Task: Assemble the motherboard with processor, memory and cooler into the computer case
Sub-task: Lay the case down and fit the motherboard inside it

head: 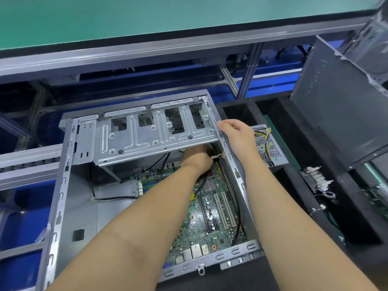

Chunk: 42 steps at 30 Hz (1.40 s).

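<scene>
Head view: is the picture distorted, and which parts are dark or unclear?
Head view: wide-angle bending curves the bench edge; light is even on the motherboard; shadow under the drive cage hides the left hand fingers; the right hand is sharp; the far right corner is blurred.

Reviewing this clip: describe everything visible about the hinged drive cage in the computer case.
The drive cage is a bare, stamped sheet-metal bracket with raised ribs, screw holes and four rectangular cutouts showing perforated mesh behind. It spans the far end of the computer case, tilted up above the motherboard. The right hand grips the case's right rim beside the cage's right end. The left hand reaches beneath its near edge among cables; its fingers are hidden.
</scene>
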Tool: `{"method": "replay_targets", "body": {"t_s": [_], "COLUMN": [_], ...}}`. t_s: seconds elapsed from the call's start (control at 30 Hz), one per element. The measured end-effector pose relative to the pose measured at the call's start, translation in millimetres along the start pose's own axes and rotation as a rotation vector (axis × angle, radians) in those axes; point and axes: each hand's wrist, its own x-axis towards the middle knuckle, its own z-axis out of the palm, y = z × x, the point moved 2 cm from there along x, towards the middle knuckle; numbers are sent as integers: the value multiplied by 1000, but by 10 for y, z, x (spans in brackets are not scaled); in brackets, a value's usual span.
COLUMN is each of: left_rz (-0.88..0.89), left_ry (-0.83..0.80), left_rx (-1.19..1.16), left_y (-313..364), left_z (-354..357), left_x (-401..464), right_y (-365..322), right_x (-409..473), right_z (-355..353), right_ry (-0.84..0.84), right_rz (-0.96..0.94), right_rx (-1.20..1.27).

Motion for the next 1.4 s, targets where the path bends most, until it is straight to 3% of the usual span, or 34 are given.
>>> {"method": "replay_targets", "body": {"t_s": [0.13, 0.27, 0.5, 0.63, 1.0, 1.07, 1.17, 1.27, 1.4], "left_rz": [31, 180, 317, 209, 163, 157, 49, -94, -123], "left_ry": [12, 48, 122, -87, -159, -155, -91, -170, -264], "left_rx": [-5, 86, 158, 189, 354, 229, -219, -629, -857], "left_y": [-6, -50, -233, -326, -166, -130, -108, -113, -133], "left_z": [-38, -96, -286, -253, -189, -224, -288, -239, -172], "left_x": [-58, -215, -702, -843, -880, -826, -727, -703, -719], "right_y": [-7, -42, -320, -333, -324, -324, -326, -318, -297], "right_x": [-10, -56, -198, -262, -293, -295, -289, -279, -258], "right_z": [3, -11, 78, 59, 46, 38, 35, 32, 34], "right_ry": [-1, 13, 161, 156, 105, 103, 106, 111, 123], "right_rz": [-4, -25, -316, -343, -289, -287, -288, -286, -277], "right_rx": [-15, -113, -850, -776, -654, -637, -620, -602, -578]}}
